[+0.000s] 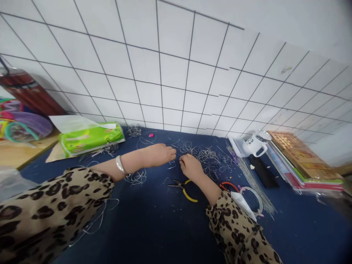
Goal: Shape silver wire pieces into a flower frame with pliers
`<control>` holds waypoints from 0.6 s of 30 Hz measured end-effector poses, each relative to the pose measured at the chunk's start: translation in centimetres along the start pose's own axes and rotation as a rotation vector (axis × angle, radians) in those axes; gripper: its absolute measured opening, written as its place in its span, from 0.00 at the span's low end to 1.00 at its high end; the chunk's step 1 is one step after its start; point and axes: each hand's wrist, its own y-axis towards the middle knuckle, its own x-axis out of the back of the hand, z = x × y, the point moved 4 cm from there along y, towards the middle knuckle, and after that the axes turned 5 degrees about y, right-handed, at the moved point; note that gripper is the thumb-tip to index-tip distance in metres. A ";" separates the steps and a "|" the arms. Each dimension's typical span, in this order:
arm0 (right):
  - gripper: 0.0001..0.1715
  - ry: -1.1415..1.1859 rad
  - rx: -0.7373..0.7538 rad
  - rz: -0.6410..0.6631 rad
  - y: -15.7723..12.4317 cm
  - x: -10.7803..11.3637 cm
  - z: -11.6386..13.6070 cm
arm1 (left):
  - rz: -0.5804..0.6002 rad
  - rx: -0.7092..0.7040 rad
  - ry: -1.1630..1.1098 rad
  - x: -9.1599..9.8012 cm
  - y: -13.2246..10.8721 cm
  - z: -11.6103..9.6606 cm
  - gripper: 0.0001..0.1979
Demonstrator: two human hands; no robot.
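Observation:
Above the middle of the dark blue tabletop, my left hand [161,154] and my right hand [190,167] face each other, a small gap apart. Fingers are curled together on both; anything pinched in them is too small to make out. Thin loose wire pieces [172,165] lie below the fingertips. Behind and right of my right hand spreads a tangled heap of silvery wire [207,154]. Pliers with yellow handles [189,196] rest on the table just below that hand. Another small wire tangle [136,177] is under my left forearm.
A green tissue pack [92,139] stands at the left, near a pink bead-like piece [151,135]. To the right are straight wires [257,189], orange-handled pliers [229,185], a wire coil [258,200], a black phone-like slab [264,172], a white mug [255,145] and stacked books [305,161]. A tiled wall bounds the back.

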 end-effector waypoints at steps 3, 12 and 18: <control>0.10 0.008 0.015 0.012 0.0 -0.2 -0.1 | 0.077 0.066 -0.034 -1.6 -1.6 1.2 0.10; 0.14 0.036 0.084 -0.017 -0.5 0.0 2.2 | 0.024 0.317 -0.124 -1.6 -3.7 1.3 0.09; 0.16 -0.019 0.192 0.017 -0.2 -0.7 3.9 | 0.006 0.410 -0.133 -1.1 -6.6 -0.2 0.10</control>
